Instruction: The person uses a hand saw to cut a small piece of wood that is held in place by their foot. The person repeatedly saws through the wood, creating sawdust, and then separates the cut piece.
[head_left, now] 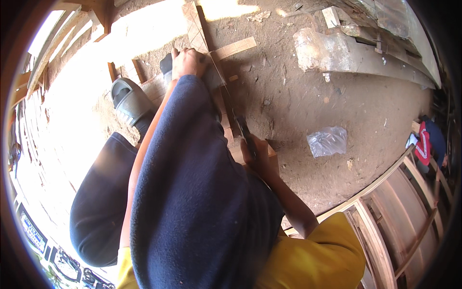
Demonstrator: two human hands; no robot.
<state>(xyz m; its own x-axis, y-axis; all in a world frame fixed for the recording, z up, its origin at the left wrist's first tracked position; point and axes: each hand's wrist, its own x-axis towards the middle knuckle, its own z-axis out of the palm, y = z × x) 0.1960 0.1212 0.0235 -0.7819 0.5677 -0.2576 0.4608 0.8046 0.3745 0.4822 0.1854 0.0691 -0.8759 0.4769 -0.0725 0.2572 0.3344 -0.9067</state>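
In my right hand (260,156) is the dark handle of a handsaw (247,135), with my fingers wrapped round it. Its thin blade points away from me along a narrow wooden board (195,29) marked with pencil lines. My left hand (188,62) presses down with bent fingers on the board, near the far end of the saw. A shorter wooden piece (236,48) lies crosswise beside it. My raised knee in dark blue trousers hides part of the board and blade. A grey slide sandal (134,101) is on my left foot.
On the dirt floor to the right lies a clear plastic bag (327,141). A large weathered timber (332,55) is at the far right. A wooden frame (375,236) stands at the lower right, with red and blue cloth (426,144) beyond it. Small offcuts and chips are scattered about.
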